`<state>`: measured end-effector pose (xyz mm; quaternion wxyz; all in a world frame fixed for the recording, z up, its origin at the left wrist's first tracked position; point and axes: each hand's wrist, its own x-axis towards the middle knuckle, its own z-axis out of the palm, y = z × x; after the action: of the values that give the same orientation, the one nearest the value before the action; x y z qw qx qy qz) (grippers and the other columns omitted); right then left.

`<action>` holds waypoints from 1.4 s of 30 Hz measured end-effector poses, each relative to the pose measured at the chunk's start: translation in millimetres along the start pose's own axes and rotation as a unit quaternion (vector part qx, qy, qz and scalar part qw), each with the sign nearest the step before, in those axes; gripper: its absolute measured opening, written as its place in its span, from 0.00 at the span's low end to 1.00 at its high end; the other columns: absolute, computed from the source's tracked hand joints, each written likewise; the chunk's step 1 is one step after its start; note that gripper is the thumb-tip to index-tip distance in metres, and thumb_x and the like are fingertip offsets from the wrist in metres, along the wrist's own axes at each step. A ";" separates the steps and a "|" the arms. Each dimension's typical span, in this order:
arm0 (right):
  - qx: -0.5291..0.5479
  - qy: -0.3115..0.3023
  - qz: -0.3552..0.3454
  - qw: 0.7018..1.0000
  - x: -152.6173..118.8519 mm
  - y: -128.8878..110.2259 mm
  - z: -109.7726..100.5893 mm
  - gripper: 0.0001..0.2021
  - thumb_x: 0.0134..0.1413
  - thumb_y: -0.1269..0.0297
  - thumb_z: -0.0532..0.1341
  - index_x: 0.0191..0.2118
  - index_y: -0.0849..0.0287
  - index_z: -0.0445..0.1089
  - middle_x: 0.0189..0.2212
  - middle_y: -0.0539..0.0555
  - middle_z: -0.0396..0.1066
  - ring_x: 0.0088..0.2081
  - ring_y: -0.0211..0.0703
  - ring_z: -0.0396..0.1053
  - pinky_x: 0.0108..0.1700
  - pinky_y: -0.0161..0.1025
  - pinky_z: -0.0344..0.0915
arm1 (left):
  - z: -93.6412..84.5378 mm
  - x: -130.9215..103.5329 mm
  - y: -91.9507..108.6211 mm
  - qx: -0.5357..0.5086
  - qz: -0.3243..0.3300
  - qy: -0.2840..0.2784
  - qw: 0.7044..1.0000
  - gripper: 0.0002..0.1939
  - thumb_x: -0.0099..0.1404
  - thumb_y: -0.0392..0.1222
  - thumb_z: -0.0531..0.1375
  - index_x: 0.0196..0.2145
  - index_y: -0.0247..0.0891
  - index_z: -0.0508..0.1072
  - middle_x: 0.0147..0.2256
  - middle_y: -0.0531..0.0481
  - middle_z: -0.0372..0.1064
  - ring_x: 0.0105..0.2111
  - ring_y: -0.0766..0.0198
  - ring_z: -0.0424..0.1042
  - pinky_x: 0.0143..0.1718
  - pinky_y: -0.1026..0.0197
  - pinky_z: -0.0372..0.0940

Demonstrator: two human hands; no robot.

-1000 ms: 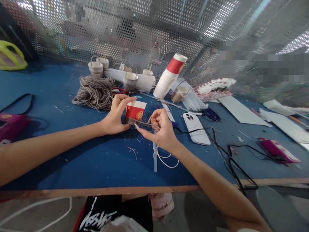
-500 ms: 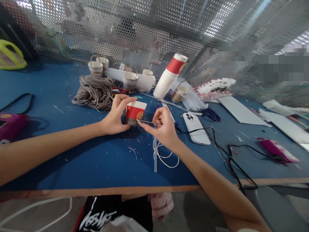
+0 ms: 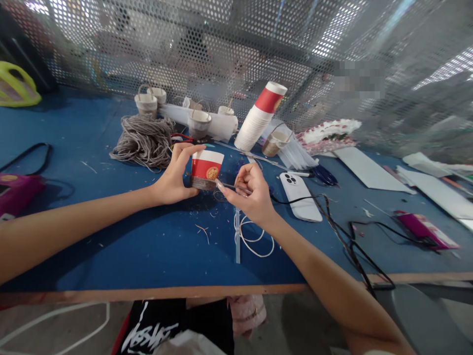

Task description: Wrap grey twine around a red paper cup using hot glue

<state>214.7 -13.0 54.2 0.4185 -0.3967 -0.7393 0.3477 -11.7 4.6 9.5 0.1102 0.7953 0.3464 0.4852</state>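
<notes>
A red and white paper cup (image 3: 207, 165) has grey cord wound round its lower part. My left hand (image 3: 174, 176) grips the cup from the left, forefinger over its top and thumb under its base. At the cup's lower right side, my right hand (image 3: 252, 191) is closed on the grey cord, which runs from the cup to its fingers. A skein of grey cord (image 3: 144, 140) lies behind my left hand. Below my right hand are a clear strip (image 3: 238, 241) and a loop of white cord (image 3: 258, 254).
Behind the hands stand a leaning stack of paper cups (image 3: 254, 123) and several cord-wrapped cups with handles. A white phone (image 3: 301, 197), black cables and white boards (image 3: 373, 170) lie on the right. At far left is a purple object (image 3: 22, 192).
The cup has turned and tilted slightly in my left hand, rising a little on its left side. My right hand's fingertips have moved slightly right, away from the cup.
</notes>
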 end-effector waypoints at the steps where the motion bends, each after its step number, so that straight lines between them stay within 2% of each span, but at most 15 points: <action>1: 0.004 0.003 0.000 1.000 0.1 0.5 -0.1 0.22 0.45 0.56 0.69 0.32 0.51 0.51 0.21 0.39 0.47 0.21 0.30 0.44 0.23 0.36 0.46 | 0.5 -0.2 -1.3 -0.003 0.003 0.004 1.000 0.45 0.48 0.37 0.66 0.62 0.47 0.55 0.56 0.42 0.54 0.58 0.44 0.59 0.57 0.38 0.67; 21: -0.045 0.049 -0.037 0.997 1.1 6.3 -2.8 0.20 0.48 0.56 0.69 0.33 0.51 0.54 0.20 0.40 0.49 0.21 0.33 0.47 0.25 0.38 0.50 | 4.8 -1.4 -11.9 -0.068 0.007 0.025 0.997 0.45 0.48 0.38 0.68 0.62 0.47 0.57 0.57 0.41 0.56 0.61 0.43 0.58 0.61 0.37 0.63; 29: -0.032 0.024 -0.032 0.999 1.2 9.7 -5.9 0.25 0.43 0.54 0.72 0.33 0.50 0.52 0.22 0.41 0.50 0.22 0.33 0.48 0.25 0.38 0.49 | 6.7 -3.1 -13.5 -0.093 -0.023 0.022 0.995 0.45 0.49 0.43 0.69 0.63 0.49 0.57 0.58 0.42 0.55 0.61 0.44 0.60 0.59 0.40 0.66; 42: -0.023 0.033 -0.020 0.999 1.8 4.2 -5.7 0.24 0.42 0.55 0.71 0.33 0.50 0.53 0.22 0.41 0.51 0.22 0.33 0.48 0.24 0.38 0.49 | 8.3 -3.8 -13.0 -0.114 -0.030 0.015 0.993 0.45 0.50 0.43 0.68 0.63 0.49 0.55 0.59 0.42 0.54 0.62 0.44 0.59 0.59 0.40 0.66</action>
<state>220.4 -8.5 53.6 0.4402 -0.4029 -0.7407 0.3086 -11.5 13.0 -4.0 0.2091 0.7595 0.3138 0.5300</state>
